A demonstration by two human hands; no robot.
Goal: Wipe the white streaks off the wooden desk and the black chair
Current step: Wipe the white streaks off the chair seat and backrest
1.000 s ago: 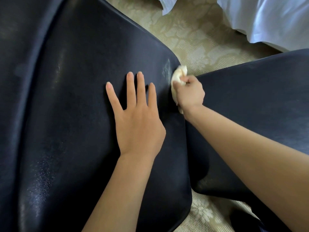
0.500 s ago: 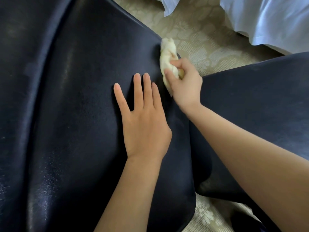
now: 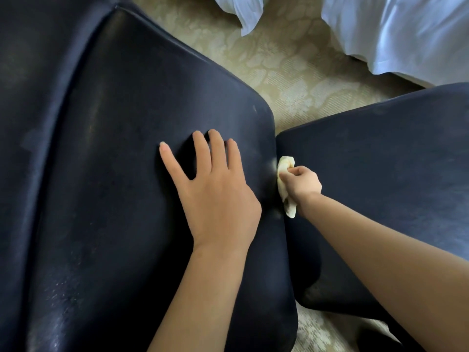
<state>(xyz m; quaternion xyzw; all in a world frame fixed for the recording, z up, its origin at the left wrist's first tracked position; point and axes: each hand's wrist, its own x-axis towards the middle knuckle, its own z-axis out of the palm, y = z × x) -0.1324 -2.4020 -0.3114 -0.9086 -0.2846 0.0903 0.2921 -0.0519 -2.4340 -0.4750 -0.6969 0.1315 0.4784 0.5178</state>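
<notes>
Wiping the black chair point(image 3: 127, 174) along its right edge, yellow cloth point(image 3: 285, 171) bunched in the gripping right hand point(image 3: 303, 185); bracing with left hand point(image 3: 215, 191) flat, fingers spread. Noting faint smear point(image 3: 272, 165) beside cloth; needs another firm pass. Shifted back from the far corner since the earlier frame.

**No writing to read**

No letters, numbers, labels or brand marks can be made out anywhere. The black chair point(image 3: 114, 174), the pale cloth point(image 3: 285, 165), the patterned carpet point(image 3: 291, 80) and the white bedding point(image 3: 406, 34) at the top edge all show plain, unmarked surfaces.
</notes>
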